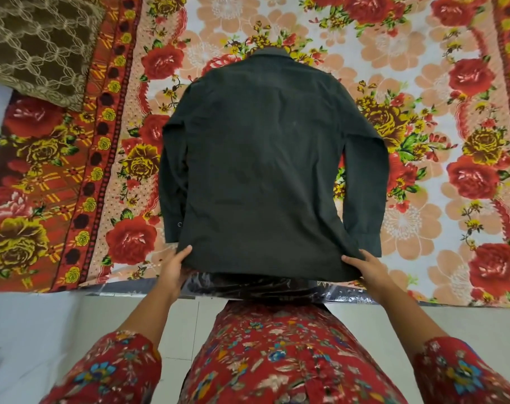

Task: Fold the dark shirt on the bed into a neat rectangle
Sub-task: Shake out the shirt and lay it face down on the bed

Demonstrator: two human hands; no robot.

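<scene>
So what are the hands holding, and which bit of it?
Both hands hold the dark shirt by its bottom hem: the left hand pinches the near left corner, the right hand the near right corner. The rest lies flat on the bed.

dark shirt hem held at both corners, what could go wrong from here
The dark shirt has both sleeves lying loose along its sides, so lifting the hem may drag them askew. The left hand and right hand hold it at the bed edge, where the hem could slide off.
</scene>
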